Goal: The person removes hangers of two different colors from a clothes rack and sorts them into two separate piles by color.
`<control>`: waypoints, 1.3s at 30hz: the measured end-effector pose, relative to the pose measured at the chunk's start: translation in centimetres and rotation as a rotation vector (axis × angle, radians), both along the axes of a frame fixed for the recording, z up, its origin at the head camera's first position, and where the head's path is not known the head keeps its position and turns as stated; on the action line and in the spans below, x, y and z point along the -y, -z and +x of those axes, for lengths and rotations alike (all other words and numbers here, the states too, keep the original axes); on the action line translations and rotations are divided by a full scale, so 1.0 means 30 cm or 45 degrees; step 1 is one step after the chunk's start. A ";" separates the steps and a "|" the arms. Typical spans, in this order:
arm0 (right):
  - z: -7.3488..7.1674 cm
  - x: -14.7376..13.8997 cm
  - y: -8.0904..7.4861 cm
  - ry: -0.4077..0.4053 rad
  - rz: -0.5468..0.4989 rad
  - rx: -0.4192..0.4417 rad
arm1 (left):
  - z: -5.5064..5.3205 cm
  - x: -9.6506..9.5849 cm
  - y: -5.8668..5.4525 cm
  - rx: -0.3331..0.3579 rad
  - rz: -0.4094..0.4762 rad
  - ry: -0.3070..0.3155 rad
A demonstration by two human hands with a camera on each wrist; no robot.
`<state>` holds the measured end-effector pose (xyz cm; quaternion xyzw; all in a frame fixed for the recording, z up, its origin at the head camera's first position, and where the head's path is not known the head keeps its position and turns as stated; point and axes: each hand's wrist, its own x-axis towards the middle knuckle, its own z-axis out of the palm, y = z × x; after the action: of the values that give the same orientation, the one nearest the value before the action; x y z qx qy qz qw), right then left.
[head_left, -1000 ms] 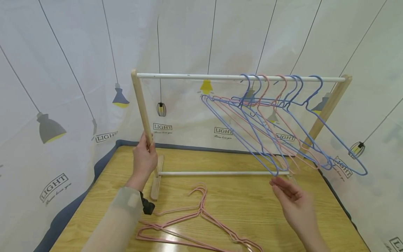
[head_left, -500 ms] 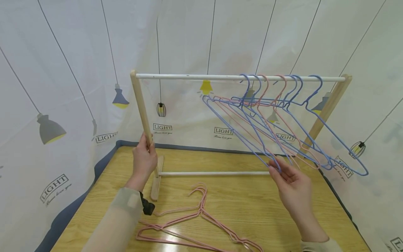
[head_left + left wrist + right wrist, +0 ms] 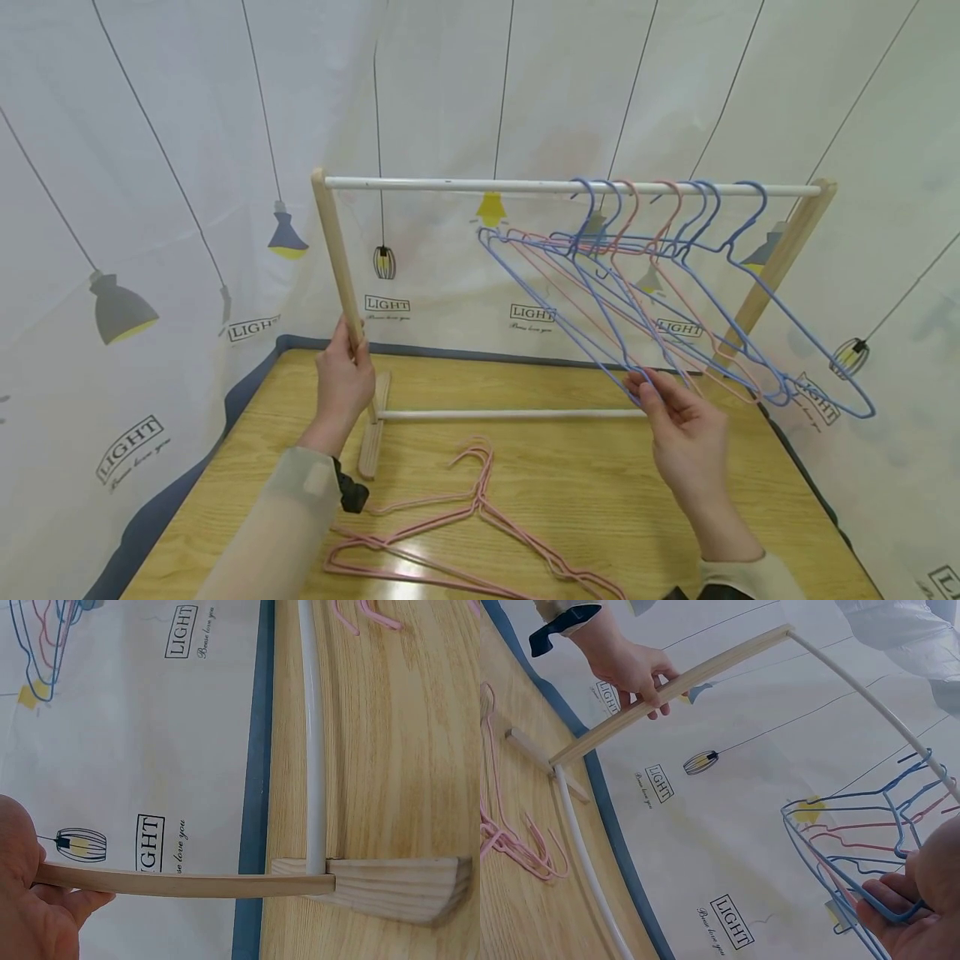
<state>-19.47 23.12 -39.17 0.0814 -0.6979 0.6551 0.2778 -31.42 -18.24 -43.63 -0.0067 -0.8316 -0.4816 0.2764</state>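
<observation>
My left hand (image 3: 345, 379) grips the left wooden upright (image 3: 335, 250) of a clothes rack. In the left wrist view, fingers wrap around that upright well above its wooden foot (image 3: 397, 889). Over on the right, my right hand (image 3: 688, 442) pinches the near lower corner of a blue clothes hanger (image 3: 592, 200), the leftmost of several blue and pink ones on the white top rail (image 3: 450, 182). The right wrist view shows thumb and fingers around this corner. Whether a second blue hanger's corner is also between the fingers, I cannot tell.
Pink hangers (image 3: 480, 502) lie overlapping on the wooden table (image 3: 247, 467), in front of the rack. A white lower bar (image 3: 510, 414) joins the rack's feet. Behind stands a pale curtain (image 3: 435, 100) printed with lamps. The right wooden upright (image 3: 780, 258) stands beyond the hangers.
My right hand has risen from below the hangers, taken hold of the blue hanger's lower corner, and shifted it slightly left. The left hand has stayed on the upright.
</observation>
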 end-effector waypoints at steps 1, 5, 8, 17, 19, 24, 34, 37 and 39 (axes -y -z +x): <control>-0.002 0.002 0.000 0.003 0.001 0.001 | 0.000 0.000 0.000 -0.001 -0.001 0.000; -0.007 0.007 0.001 0.037 0.031 0.001 | 0.000 0.000 0.001 -0.008 -0.004 -0.005; -0.012 0.009 0.002 0.079 0.030 -0.035 | 0.000 -0.001 0.001 -0.015 -0.002 -0.003; -0.020 -0.002 -0.008 0.064 -0.115 -0.194 | 0.000 -0.003 0.004 -0.014 -0.002 0.000; -0.020 -0.005 -0.014 0.055 -0.114 -0.205 | -0.001 -0.003 0.004 -0.013 -0.005 -0.005; -0.022 -0.012 -0.033 0.021 -0.123 -0.274 | 0.002 -0.002 0.003 -0.017 -0.008 -0.012; -0.019 -0.025 -0.066 0.044 -0.108 -0.262 | 0.007 -0.002 0.001 -0.026 -0.011 0.003; -0.013 -0.030 -0.079 0.049 -0.137 -0.269 | 0.006 -0.003 -0.001 -0.030 -0.011 0.001; -0.011 -0.032 -0.089 0.037 -0.185 -0.282 | 0.005 -0.003 -0.002 -0.035 -0.015 -0.001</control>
<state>-19.79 24.07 -36.50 0.1228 -0.6147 0.6869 0.3678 -31.27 -18.15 -43.56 -0.0145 -0.8307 -0.4763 0.2879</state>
